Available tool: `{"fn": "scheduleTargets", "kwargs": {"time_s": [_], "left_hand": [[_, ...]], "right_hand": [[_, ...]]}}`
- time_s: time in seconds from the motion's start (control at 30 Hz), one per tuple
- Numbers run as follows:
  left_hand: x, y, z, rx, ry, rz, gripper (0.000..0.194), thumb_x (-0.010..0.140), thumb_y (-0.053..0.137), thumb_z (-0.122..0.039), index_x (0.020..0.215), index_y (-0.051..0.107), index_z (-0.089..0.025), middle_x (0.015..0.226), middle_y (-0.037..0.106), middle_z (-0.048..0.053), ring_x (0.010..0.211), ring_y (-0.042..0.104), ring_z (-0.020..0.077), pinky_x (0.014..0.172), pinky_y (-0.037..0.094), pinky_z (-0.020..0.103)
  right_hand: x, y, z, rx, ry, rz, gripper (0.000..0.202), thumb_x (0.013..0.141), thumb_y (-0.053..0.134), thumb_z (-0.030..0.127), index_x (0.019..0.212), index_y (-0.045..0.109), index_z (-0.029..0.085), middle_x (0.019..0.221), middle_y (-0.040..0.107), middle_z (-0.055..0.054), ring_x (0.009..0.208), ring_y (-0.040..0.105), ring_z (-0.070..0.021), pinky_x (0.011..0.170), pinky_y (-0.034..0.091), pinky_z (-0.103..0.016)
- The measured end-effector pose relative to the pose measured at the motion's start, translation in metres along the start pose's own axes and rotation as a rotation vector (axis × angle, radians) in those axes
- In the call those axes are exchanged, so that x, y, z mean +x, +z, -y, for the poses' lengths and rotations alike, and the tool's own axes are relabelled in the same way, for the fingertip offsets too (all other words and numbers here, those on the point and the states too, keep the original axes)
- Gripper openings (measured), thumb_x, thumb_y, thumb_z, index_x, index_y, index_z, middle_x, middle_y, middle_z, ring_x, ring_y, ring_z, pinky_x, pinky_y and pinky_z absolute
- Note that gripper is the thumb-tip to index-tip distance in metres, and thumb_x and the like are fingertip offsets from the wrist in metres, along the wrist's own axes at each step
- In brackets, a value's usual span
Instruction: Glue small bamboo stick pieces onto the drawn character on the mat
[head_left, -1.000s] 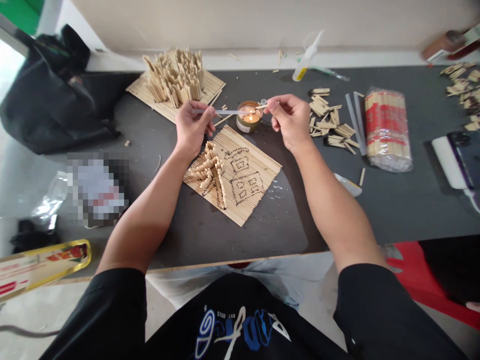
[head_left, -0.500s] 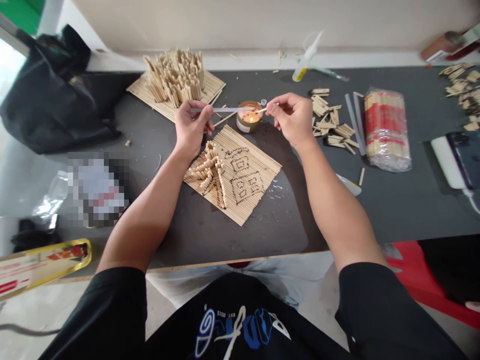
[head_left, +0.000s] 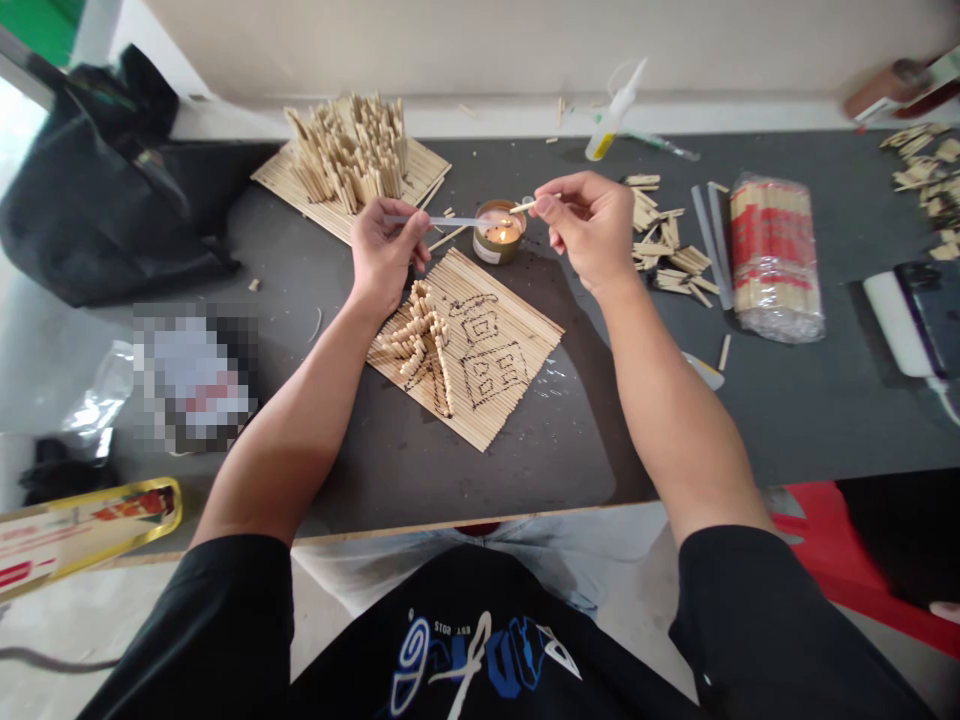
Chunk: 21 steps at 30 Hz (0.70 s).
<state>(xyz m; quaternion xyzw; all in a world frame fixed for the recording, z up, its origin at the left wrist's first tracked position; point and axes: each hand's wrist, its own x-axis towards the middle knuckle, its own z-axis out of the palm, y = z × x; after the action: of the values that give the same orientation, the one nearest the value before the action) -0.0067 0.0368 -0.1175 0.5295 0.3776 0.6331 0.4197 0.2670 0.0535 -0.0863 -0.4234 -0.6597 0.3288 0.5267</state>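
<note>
Pinched in my left hand (head_left: 385,250) is a translucent glue stick (head_left: 454,221), its tip over the lit candle (head_left: 501,240) in a tin. My right hand (head_left: 592,225) grips a short wooden stick (head_left: 523,208) near the candle's right rim, apart from the glue stick. Below the candle lies a flat mat of wooden sticks (head_left: 517,330) with black outlines drawn on it. Short upright sticks (head_left: 420,335) stand on its left part, close to my left wrist.
Behind my left hand is another stick mat with many upright sticks (head_left: 352,150). Loose sticks (head_left: 679,258), spare glue sticks (head_left: 711,245) and a wrapped stick bundle (head_left: 775,255) lie right. A glue bottle (head_left: 609,125) stands at the back; a black bag (head_left: 97,190) is far left.
My right hand has moved slightly right and up with its wooden stick, away from the glue stick's tip. My left hand has barely moved.
</note>
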Motion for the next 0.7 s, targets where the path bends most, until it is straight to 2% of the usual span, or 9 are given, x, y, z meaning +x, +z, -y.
{"fn": "scheduleTargets", "kwargs": {"time_s": [0.2, 0.33, 0.47, 0.57, 0.7], "left_hand": [[-0.001, 0.000, -0.002, 0.004, -0.012, 0.002, 0.051, 0.078, 0.083, -0.063, 0.088, 0.051, -0.025, 0.077, 0.068, -0.002, 0.046, 0.056, 0.0066, 0.034, 0.037, 0.017], [-0.001, 0.000, -0.001, -0.001, -0.004, -0.022, 0.054, 0.077, 0.082, -0.067, 0.088, 0.051, -0.025, 0.077, 0.067, -0.002, 0.046, 0.056, 0.0070, 0.035, 0.037, 0.019], [0.000, -0.001, 0.000, 0.010, 0.005, -0.026, 0.057, 0.077, 0.080, -0.071, 0.088, 0.050, -0.025, 0.079, 0.067, -0.003, 0.048, 0.055, 0.0066, 0.036, 0.038, 0.021], [-0.001, -0.002, 0.001, 0.047, 0.034, -0.001, 0.059, 0.080, 0.072, -0.078, 0.091, 0.048, -0.024, 0.079, 0.066, -0.003, 0.052, 0.054, 0.0052, 0.038, 0.039, 0.020], [-0.001, -0.001, 0.002, 0.070, 0.032, -0.012, 0.063, 0.079, 0.068, -0.082, 0.093, 0.046, -0.024, 0.081, 0.065, -0.003, 0.050, 0.051, 0.0038, 0.039, 0.038, 0.018]], "right_hand": [[-0.003, -0.005, -0.001, -0.127, -0.010, 0.009, 0.059, 0.083, 0.064, 0.080, 0.095, 0.062, 0.023, 0.076, 0.073, 0.001, 0.049, 0.041, -0.0045, 0.049, 0.031, -0.029], [-0.008, -0.007, 0.007, -0.175, 0.046, -0.007, 0.064, 0.077, 0.064, 0.086, 0.092, 0.064, 0.024, 0.080, 0.072, -0.001, 0.052, 0.049, -0.0084, 0.052, 0.035, -0.032], [-0.011, -0.007, 0.015, -0.225, 0.118, 0.048, 0.066, 0.071, 0.064, 0.091, 0.091, 0.065, 0.028, 0.082, 0.073, -0.001, 0.061, 0.053, -0.0136, 0.061, 0.041, -0.035], [-0.012, -0.007, 0.016, -0.256, 0.127, 0.072, 0.064, 0.070, 0.065, 0.091, 0.092, 0.066, 0.030, 0.082, 0.073, 0.000, 0.067, 0.056, -0.0160, 0.065, 0.044, -0.036], [-0.013, -0.007, 0.015, -0.287, 0.064, 0.056, 0.057, 0.075, 0.067, 0.085, 0.091, 0.070, 0.030, 0.086, 0.074, -0.001, 0.066, 0.059, -0.0172, 0.062, 0.048, -0.035]]}}
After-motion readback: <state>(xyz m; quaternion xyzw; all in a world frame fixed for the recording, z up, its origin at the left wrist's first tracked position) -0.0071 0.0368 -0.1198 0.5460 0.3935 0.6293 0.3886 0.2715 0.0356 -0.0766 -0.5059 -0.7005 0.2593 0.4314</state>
